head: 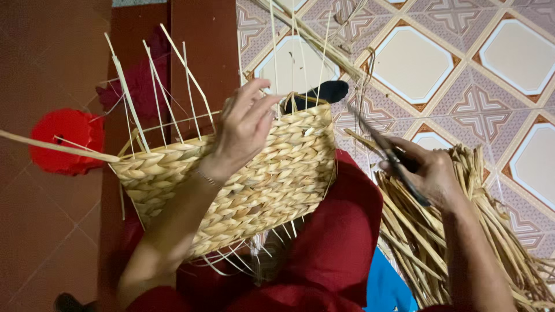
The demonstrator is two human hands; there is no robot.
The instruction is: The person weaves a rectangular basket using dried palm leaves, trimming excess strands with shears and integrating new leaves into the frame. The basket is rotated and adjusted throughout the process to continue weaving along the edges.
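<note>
- Red plastic shape point(66, 140) sits far left on the brown floor point(40, 231); we cannot tell what it is; a pale strand point(52, 147) crosses in front of it.
- Woven from flat, dry straw, the basket point(272, 173) rests on our lap over red cloth point(341, 242); loose stakes point(156, 86) stand up from its unfinished left end.
- Our left hand point(243, 130) lies on the basket's upper rim, fingers apart and curled over the edge, touching the weave and not clamped on it.
- We judge the basket light and fairly stiff yet springy; its free stakes look brittle, so the firm woven rim is the place to hold.
- Scissors point(384, 151) sit in our right hand point(430, 173), fingers closed around the handles, blades pointing up toward the basket's right corner.
- Straw bundle point(491, 231) lies under that hand on the patterned tiles point(509, 58).
</note>
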